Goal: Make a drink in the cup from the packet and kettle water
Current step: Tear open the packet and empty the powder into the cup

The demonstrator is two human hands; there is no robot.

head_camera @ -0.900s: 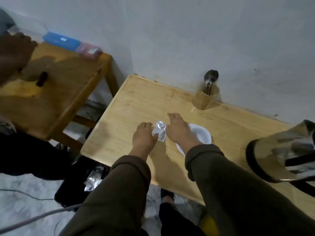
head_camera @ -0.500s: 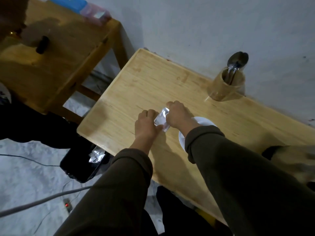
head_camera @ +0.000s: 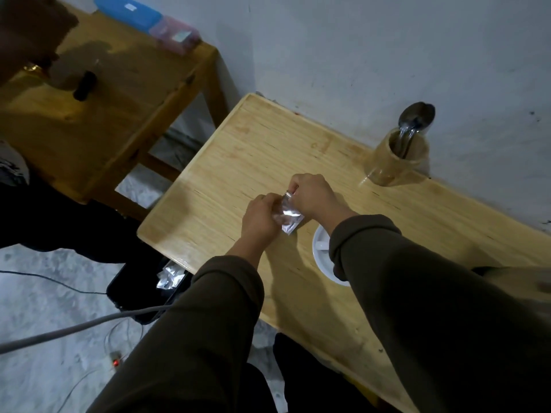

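Packet (head_camera: 288,217), crinkled silver foil, pinched between hands.

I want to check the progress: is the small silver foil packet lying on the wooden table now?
No, the small silver foil packet is held above the wooden table between the left hand and right hand.

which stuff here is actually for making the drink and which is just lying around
For the job:
- silver packet, pinched between left hand and right hand
- white cup, partly under the right sleeve
- spoons in the wooden holder, likely for stirring

Lying about:
- blue case and pink box on the side table
- black bin with used wrappers
- grey cable
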